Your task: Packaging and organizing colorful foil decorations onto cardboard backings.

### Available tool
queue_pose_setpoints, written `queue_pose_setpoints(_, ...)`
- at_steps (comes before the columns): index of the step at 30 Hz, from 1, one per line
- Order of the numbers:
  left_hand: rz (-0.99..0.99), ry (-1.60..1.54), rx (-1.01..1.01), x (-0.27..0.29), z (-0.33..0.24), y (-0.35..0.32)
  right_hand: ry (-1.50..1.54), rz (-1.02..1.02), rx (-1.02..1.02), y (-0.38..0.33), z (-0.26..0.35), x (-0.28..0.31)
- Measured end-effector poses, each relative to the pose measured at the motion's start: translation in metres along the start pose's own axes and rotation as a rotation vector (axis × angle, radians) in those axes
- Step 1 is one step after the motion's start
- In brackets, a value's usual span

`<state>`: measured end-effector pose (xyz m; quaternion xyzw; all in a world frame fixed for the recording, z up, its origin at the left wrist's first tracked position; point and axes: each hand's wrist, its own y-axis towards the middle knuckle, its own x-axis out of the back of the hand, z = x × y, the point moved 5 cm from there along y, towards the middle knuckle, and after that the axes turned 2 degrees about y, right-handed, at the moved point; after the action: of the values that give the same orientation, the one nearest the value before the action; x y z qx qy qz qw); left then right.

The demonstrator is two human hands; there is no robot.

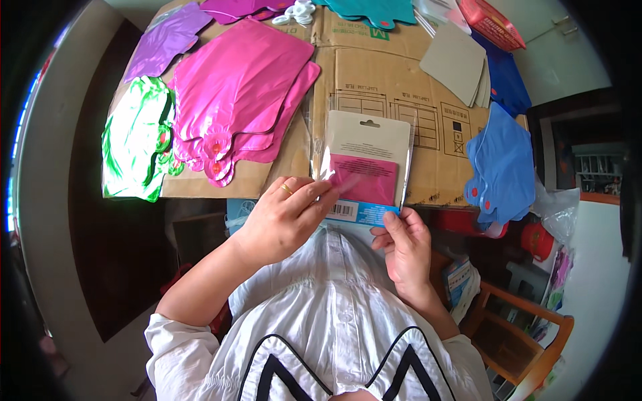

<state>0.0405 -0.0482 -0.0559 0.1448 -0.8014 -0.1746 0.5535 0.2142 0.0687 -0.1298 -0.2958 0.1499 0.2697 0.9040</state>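
Note:
A clear plastic packet (372, 137) with a pale hanging card inside is between my hands at the table's near edge. Behind the film shows a folded magenta piece (374, 182), above a blue strip with a barcode. My left hand (284, 210), wearing a ring, pinches the packet's lower left side. At its lower right corner, the thumb and fingers of my right hand (404, 247) are closed on the edge. Left of the packet lies a stack of shiny pink foil balloons (234, 80), flat and overlapping.
Cardboard (374, 70) covers the table. Around it lie green foil (137, 137), purple foil (164, 43), teal foil (374, 10) and blue foil (501, 164) pieces. Grey cards (455, 63), small white rings (297, 12) and a red basket (491, 23) sit farther back. A wooden chair (521, 334) stands at right.

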Motion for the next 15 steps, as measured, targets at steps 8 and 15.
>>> queue_pose_setpoints(8,-0.065,-1.223,1.047,-0.040,-0.011,-0.073,-0.015,-0.011,-0.027,-0.001,0.004,0.008)
queue_pose_setpoints(15,-0.078,-1.724,1.078,-0.074,-0.022,-0.045,-0.071,-0.012,-0.067,-0.005,0.002,0.010)
